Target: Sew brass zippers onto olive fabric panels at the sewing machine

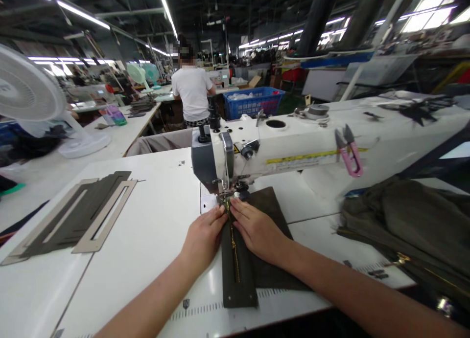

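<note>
A dark olive fabric piece [240, 291] with a gold-toothed zipper [234, 245] down its middle lies under the sewing machine's [220, 157] needle area. Along its left edge, my left hand [205, 233] presses down, fingertips close to the presser foot. My right hand [259, 230] rests on the cloth to the right of the zipper, its fingers stretched forward and lying flat. Beneath this hand, a wider olive panel [270, 206] extends to the right. The zipper pull sits partway along the teeth, between my wrists. Fingertips partly hide the stitching spot.
Flat olive strips [79, 215] and a slotted beige template [106, 218] lie at left. Pink thread snips [350, 154] cling to the machine arm. Bunched olive fabric [404, 230] is at right. A white fan [29, 88], a blue basket [253, 103] and a person [191, 91] are beyond.
</note>
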### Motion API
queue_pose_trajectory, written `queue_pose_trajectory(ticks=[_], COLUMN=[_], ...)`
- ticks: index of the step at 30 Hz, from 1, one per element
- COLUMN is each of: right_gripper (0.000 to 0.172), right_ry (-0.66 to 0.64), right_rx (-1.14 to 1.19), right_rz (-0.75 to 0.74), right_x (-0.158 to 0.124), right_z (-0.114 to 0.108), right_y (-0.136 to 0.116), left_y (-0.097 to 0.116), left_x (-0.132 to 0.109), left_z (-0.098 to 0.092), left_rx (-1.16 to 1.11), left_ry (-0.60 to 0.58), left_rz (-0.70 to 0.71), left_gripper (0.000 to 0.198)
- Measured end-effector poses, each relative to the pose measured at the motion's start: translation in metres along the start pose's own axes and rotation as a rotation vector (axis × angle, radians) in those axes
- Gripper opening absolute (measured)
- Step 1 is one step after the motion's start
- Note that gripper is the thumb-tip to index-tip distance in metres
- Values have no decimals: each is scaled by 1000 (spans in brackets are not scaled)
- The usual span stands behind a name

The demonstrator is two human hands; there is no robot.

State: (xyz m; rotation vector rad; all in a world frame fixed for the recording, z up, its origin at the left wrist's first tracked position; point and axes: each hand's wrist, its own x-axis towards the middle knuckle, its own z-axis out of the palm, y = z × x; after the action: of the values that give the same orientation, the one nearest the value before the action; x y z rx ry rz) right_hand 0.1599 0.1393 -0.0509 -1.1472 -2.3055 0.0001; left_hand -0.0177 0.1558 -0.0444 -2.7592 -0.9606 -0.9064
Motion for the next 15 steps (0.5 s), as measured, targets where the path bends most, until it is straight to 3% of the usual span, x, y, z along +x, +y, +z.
queue_pose_trajectory(ticks=[8,15], right_gripper=[39,39], right_ry=[-49,-55], right_rx=[-35,-33], right_rz=[-22,-52], right_x=[3,2], right_z=[-4,-8], right_y=[3,7], left_y=[-6,0], left_x=[4,8], left_z=[-4,-3], left_rx=[8,10], left_ry=[-59,-69], left_rz=[110,61], left_gripper=[28,27])
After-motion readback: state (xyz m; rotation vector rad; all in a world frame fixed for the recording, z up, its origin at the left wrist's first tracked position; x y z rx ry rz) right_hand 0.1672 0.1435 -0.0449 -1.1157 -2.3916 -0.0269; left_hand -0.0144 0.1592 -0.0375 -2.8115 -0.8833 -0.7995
